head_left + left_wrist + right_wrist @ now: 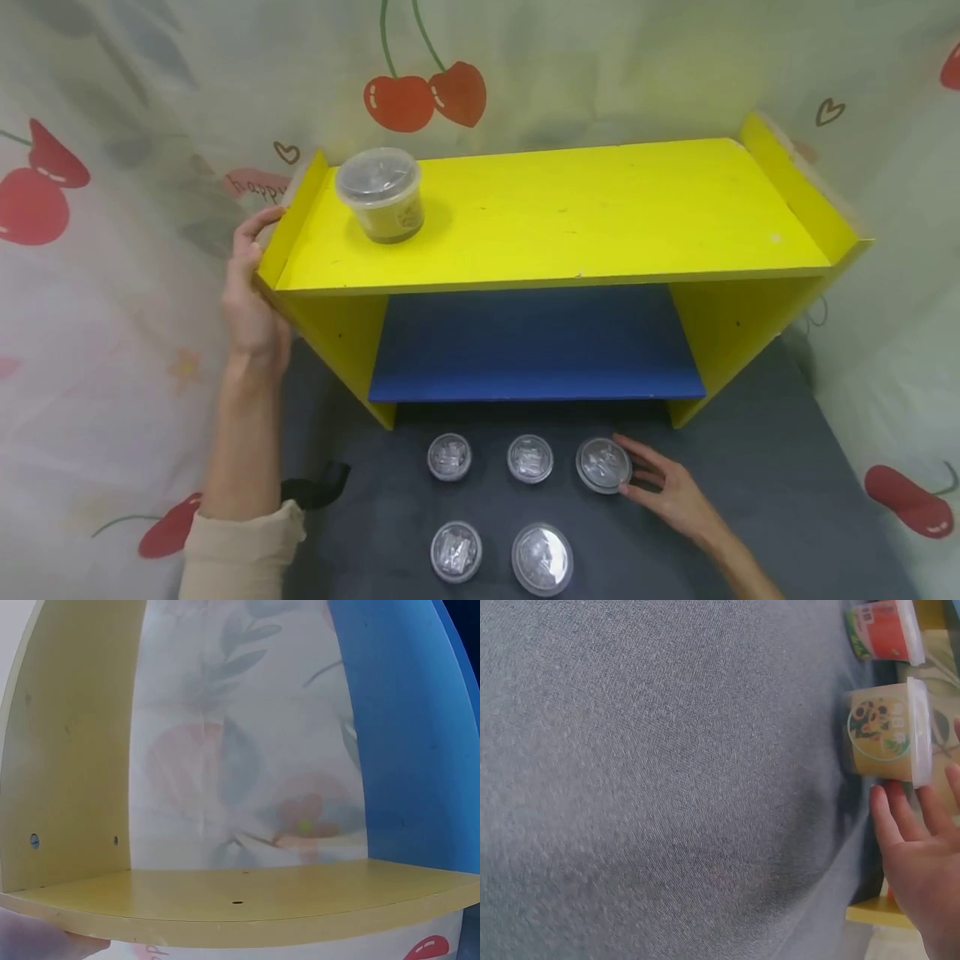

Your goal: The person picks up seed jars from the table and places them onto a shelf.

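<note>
Loosely framed at the row's end: one lidded tub (603,465)

It stands upright on the grey cloth (622,554), rightmost of three in front of the yellow-and-blue shelf (562,217). The right hand (671,497) is at its side, fingers relaxed and spread rather than clenched; how firmly they press, I cannot tell. Lifted with so slight a hold, the tub could slip; a one-sided nudge might tip it or slide it towards the middle tub (530,459). The small front tub (456,552) and wide front tub (542,559) sit nearer the person, where a low forearm could knock the wide one. The left hand (251,300) grips the shelf's left side; a careless pull there might tilt the shelf and send the upper tub (379,196) sliding off.
</note>
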The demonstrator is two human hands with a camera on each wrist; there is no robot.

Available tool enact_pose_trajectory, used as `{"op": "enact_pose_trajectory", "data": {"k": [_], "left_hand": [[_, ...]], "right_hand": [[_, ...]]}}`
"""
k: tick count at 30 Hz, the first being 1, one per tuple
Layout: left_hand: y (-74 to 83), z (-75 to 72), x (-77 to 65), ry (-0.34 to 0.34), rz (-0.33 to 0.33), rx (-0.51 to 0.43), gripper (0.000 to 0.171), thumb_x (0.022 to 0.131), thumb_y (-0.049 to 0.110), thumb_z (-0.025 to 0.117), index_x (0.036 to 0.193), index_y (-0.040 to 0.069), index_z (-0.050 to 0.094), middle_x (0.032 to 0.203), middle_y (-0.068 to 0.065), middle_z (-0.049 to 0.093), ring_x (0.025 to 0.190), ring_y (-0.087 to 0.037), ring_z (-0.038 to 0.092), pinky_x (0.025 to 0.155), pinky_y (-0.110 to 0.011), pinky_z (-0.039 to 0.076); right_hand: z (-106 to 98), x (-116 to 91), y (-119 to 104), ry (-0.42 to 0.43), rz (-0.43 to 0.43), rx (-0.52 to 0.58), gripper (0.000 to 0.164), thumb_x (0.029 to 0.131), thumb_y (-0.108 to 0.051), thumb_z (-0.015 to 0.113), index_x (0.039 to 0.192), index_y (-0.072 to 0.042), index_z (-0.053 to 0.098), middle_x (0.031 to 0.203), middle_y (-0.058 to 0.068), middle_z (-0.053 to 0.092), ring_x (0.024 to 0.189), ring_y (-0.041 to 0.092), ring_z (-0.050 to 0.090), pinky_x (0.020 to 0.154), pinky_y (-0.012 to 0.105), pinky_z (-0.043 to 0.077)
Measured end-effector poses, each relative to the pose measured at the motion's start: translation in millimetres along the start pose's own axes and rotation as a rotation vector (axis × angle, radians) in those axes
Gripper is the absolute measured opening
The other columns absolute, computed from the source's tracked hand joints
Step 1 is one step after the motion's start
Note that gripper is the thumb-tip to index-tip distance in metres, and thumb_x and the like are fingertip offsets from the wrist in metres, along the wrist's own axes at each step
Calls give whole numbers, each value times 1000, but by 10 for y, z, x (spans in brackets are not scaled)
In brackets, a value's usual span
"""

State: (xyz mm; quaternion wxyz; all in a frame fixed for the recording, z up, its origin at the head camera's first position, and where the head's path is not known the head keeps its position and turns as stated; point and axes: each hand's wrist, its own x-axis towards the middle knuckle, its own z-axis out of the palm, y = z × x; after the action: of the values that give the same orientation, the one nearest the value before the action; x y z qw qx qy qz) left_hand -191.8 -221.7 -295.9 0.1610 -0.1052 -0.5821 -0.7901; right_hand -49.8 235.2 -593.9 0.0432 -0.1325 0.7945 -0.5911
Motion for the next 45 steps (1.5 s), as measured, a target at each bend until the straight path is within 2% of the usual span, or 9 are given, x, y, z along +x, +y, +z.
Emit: {"op": "enact_pose_trajectory", "data": {"k": [3,9,12,18,26,30,37,42,45], "left_hand": [[1,6,4,-2,3,-27,40,101,20,31,135,7,48,73,-4,53,56,-13,48,55,-21,45],[-16,15,17,-7,-1,-26,39,101,19,32,134,8,49,76,-4,54,58,-13,50,57,-21,46],[-13,12,18,6,2,-11,39,100,20,33,134,8,49,78,-5,55,60,-14,51,58,-22,47],[6,5,9,12,12,4,40,100,21,33,134,8,48,87,-8,58,64,-15,55,61,-22,49],[0,4,14,5,12,-9,39,100,19,33,133,7,49,79,-6,57,60,-14,53,58,-22,48],[-5,-11,15,3,20,0,39,100,20,32,134,7,48,79,-7,57,60,-15,53,58,-22,48],[-15,-12,16,-1,26,9,41,100,21,31,135,7,48,83,-8,58,62,-15,54,59,-22,49],[-20,-9,16,2,17,-16,41,100,20,32,135,6,48,85,-9,59,61,-15,55,59,-22,49],[-24,-7,18,0,15,-30,41,100,20,32,134,6,48,86,-10,59,62,-15,55,59,-22,49]], "right_hand": [[-4,13,17,-18,22,-44,69,84,-9,78,146,-4,47,147,19,48,122,22,57,94,31,51],[-3,41,43,-63,132,-122,75,83,-19,81,149,-14,46,146,21,47,110,35,63,86,37,55],[-11,76,54,-93,129,-110,79,82,-17,82,150,-12,43,146,24,46,109,36,64,84,36,55],[-49,147,85,-148,66,-124,81,81,-19,83,149,-4,42,141,27,50,107,36,65,84,34,56],[-128,236,150,-226,93,-125,85,79,-23,85,151,-8,41,142,22,51,115,35,60,89,30,53],[-137,258,174,-251,78,-146,87,79,-23,85,152,-9,39,141,21,51,115,32,61,89,29,52],[-77,245,229,-184,30,-141,87,75,-20,88,149,-13,44,139,16,55,113,20,61,90,27,51],[-18,223,263,-121,-16,-110,85,72,-16,90,145,-9,47,136,18,55,111,18,61,89,26,52],[14,219,261,-95,-8,-84,83,71,-13,90,142,-8,47,132,17,57,111,15,59,89,25,51]]}}
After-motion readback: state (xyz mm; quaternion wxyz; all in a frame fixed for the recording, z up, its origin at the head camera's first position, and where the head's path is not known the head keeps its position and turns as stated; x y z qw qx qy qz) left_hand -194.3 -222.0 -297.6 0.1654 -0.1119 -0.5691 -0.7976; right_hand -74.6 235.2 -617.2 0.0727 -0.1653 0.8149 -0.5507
